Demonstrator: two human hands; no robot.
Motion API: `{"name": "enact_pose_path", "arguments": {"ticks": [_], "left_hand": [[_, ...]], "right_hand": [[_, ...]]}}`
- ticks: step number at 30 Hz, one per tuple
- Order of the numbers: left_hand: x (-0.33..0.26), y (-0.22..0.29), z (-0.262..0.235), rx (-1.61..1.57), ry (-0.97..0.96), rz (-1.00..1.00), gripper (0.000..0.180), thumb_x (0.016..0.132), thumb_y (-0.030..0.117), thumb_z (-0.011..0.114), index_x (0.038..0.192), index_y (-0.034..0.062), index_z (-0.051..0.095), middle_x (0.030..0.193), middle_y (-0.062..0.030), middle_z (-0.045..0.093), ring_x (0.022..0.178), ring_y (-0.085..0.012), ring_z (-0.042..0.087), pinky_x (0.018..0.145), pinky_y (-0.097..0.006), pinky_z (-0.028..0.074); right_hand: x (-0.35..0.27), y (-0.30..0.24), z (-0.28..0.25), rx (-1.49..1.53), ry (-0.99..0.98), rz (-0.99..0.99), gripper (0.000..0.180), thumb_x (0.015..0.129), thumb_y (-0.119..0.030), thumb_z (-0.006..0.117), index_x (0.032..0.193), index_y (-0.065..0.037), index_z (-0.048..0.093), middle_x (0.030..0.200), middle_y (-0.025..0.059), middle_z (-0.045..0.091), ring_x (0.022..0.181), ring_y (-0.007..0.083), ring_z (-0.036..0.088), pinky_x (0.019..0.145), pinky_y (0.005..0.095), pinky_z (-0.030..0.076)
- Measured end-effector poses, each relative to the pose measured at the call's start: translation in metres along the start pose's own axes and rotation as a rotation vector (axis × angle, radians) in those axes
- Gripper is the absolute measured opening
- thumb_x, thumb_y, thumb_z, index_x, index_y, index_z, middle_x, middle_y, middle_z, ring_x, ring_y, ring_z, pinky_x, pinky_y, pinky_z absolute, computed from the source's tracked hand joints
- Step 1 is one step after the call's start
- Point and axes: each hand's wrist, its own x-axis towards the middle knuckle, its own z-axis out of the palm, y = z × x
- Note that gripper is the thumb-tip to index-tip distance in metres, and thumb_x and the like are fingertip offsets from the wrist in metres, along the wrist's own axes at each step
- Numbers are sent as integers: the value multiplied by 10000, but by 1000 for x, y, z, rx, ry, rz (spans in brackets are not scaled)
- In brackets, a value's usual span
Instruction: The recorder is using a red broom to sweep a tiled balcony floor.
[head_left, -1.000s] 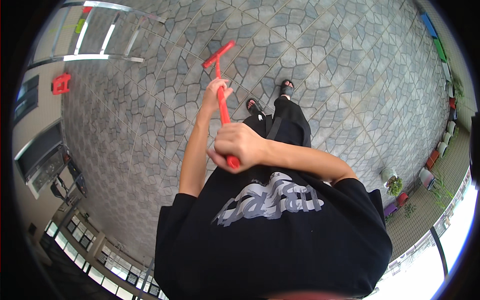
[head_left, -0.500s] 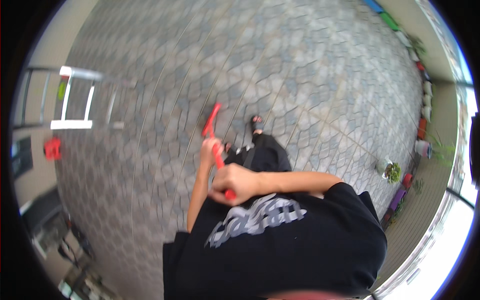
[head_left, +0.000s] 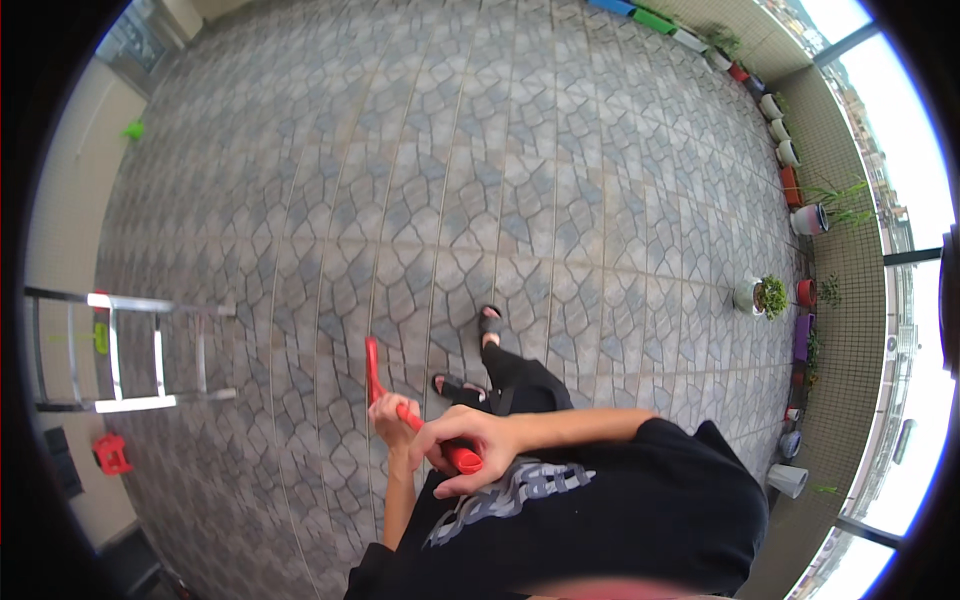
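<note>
Both my hands are on a red long-handled tool [head_left: 373, 368] with a narrow bar-shaped head, seen almost end-on along its handle. My left hand [head_left: 391, 417] wraps the handle lower down, nearer the head. Around the top end, my right hand [head_left: 472, 442] curls its fingers and thumb more loosely, and the handle's round hollow end shows in its grip. The head lies out over the patterned paving [head_left: 480, 170], left of my sandalled feet; whether it touches the ground I cannot tell. What kind of head it is does not show clearly.
A metal ladder [head_left: 150, 403] stands at the left wall, with a red stool-like object [head_left: 112, 455] near it. A green object [head_left: 134, 130] is farther up that wall. Potted plants line the tiled right wall; one white pot [head_left: 747, 297] stands out from it.
My view has turned and moved, so the ladder and wall pots sit elsewhere. My feet have stepped. The tool's head has swung more to the left, and my right hand's grip has loosened.
</note>
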Motion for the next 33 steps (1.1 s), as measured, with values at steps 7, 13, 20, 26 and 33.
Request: {"name": "enact_pose_path", "arguments": {"ticks": [7,13,20,26,33], "left_hand": [[15,-21,77,-103,-260,191,195,777,136,714,633,107,587,626,-96,602,597,-350,602,592,-454,466],[65,40,139,-163,-555,-26,278,802,274,740,629,95,618,639,-167,633,629,-366,659,568,-462,484],[182,86,198,-106,-735,295,301,809,308,749,671,67,632,710,-183,642,712,-390,653,619,-488,496],[251,89,265,38,-862,115,269,813,266,705,689,30,670,697,-208,659,687,-415,666,648,-494,512],[343,71,350,-36,-1085,68,260,841,283,701,749,41,721,737,-227,679,695,-365,699,669,-468,523]], "right_hand": [[-55,3,-41,185,692,286,226,869,14,805,949,-48,603,725,-3,660,630,43,618,578,195,438],[-94,-52,-124,319,988,97,200,875,44,757,900,-53,585,620,-15,567,492,69,517,488,237,422],[-164,-128,-238,446,1185,-243,129,906,-1,669,904,-66,558,497,-22,421,395,96,373,482,309,435],[-179,-111,-333,390,1193,-133,107,954,-101,630,885,-68,556,531,-12,444,442,109,423,577,322,471],[-136,-101,-446,375,1276,-23,157,1002,-162,600,964,-10,604,584,5,492,445,114,429,563,295,457]]}}
